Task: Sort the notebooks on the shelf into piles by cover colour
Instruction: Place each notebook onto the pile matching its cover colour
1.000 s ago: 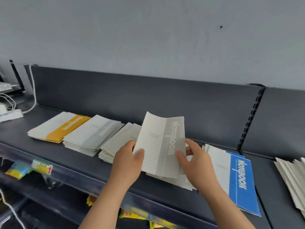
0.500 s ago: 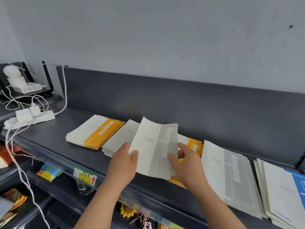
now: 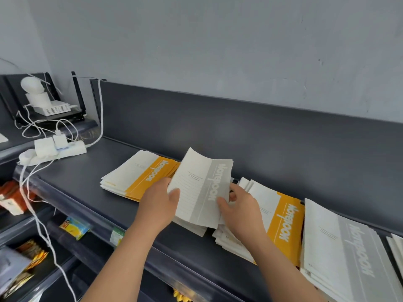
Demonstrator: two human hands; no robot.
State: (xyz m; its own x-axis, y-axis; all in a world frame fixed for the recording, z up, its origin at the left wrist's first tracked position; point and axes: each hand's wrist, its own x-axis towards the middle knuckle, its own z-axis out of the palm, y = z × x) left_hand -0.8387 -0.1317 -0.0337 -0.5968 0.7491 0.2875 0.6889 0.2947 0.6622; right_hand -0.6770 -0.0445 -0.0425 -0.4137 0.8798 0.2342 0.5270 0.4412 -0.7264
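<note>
Head view, left to right: at the far left a white power strip (image 3: 52, 152) with plugged adapters and trailing cables lies on the dark shelf (image 3: 87, 182). Right of it, well apart, sits a yellow pile (image 3: 139, 175) of notebooks, its top cover white with a yellow band.

The left forearm comes up from the near edge, slanting rightward. The left hand (image 3: 159, 203) takes the left edge of a grey notebook (image 3: 202, 188): the thumb lies flat on the lined white front and the fingers curl behind, so the grip is closed on the cover. This notebook is raised off the shelf and tilted towards the camera, slightly bowed, between the two yellow-banded stacks and above a low pale pile (image 3: 192, 227).

The right forearm rises from the near right. The right hand (image 3: 242, 212) pinches the notebook's lower right corner, thumb on the grey band, fingers tucked behind it.

Just right of that hand lies a second yellow pile (image 3: 281, 225), partly under the wrist. Beside it sits a grey pile (image 3: 340, 247), and another white stack (image 3: 395, 247) is cut off by the right edge.
</note>
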